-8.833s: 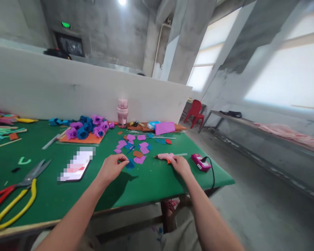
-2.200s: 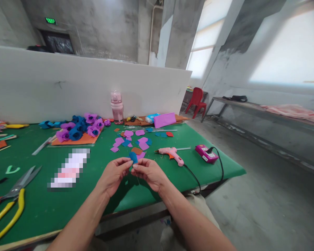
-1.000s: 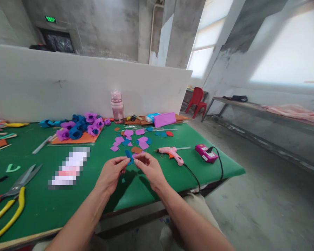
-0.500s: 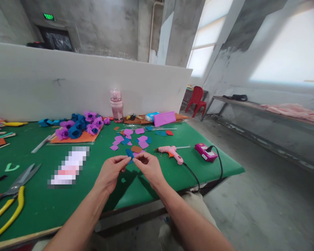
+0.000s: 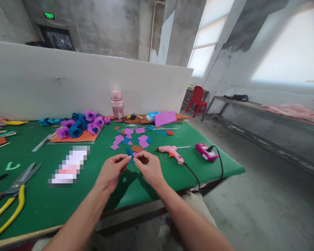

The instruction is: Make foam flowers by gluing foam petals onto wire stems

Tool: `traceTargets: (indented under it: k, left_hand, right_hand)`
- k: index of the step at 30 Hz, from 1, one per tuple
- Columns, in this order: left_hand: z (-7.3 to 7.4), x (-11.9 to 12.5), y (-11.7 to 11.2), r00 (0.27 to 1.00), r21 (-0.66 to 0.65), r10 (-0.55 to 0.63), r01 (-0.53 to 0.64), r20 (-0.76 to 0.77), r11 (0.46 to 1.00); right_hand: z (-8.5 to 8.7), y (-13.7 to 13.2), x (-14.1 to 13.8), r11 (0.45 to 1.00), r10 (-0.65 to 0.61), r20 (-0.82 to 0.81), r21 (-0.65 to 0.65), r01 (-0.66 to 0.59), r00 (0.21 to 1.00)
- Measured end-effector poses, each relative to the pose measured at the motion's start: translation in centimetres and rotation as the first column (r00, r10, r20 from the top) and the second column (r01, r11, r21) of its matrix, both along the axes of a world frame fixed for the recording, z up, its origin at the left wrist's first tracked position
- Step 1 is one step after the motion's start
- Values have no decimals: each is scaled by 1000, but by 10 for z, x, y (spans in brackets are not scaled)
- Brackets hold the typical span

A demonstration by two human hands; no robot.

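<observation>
My left fingers (image 5: 125,160) and right fingers (image 5: 140,161) are tightly pinching a blue piece (image 5: 129,152). Formed flowers (image 5: 80,126) are lying seemingly finished (flat pieces (image 5: 143,143) are lying unused).

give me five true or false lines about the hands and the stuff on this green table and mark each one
1. The left hand and right hand hold a blue petal at their fingertips. True.
2. The right hand grips the pink glue gun. False: it lies on the green table.
3. The scissors lie left of the left hand. True.
4. The pink bottle has tipped over. False: it stands upright.
5. Some flowers lie on an orange sheet. True.
</observation>
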State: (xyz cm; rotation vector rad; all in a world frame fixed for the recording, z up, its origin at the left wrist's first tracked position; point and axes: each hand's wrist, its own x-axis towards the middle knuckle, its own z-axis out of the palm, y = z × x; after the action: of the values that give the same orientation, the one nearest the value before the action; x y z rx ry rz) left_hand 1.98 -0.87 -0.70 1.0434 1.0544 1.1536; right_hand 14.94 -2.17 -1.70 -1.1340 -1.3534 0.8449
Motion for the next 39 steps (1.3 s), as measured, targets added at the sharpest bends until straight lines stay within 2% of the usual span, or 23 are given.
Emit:
traceTargets:
  k: [4,7,11,14,18,26,33,39]
  left_hand:
    - [-1,0,1,1000,5,11,-11,19,1000]
    - [-2,-2,2,1000,4,22,-22,19,1000]
    - [-2,-4,3,999,14,4,-5,47,1000]
    - [-3,-4,3,992,14,-48,47,113,999]
    - [-4,-4,3,980,-4,-107,109,169,994]
    - [-1,-5,4,981,7,-156,156,115,988]
    - [0,-5,2,961,-24,-183,192,209,981]
    - [5,-6,0,948,-32,-193,208,252,978]
  right_hand:
    - [-2,0,0,999,40,-20,11,-40,999]
    - [-5,0,1,992,116,-64,-37,-119,991]
    - [-10,-1,2,960,248,-76,-118,-256,966]
    - [-8,-3,1,932,301,-169,-158,-327,939]
    - [-3,-5,1,904,314,-290,-199,-378,904]
    - [-1,-7,1,877,315,-393,-227,-423,864]
    - [-6,-9,2,792,356,-513,-278,-544,781]
    - [-9,-10,2,760,388,-540,-272,-591,747]
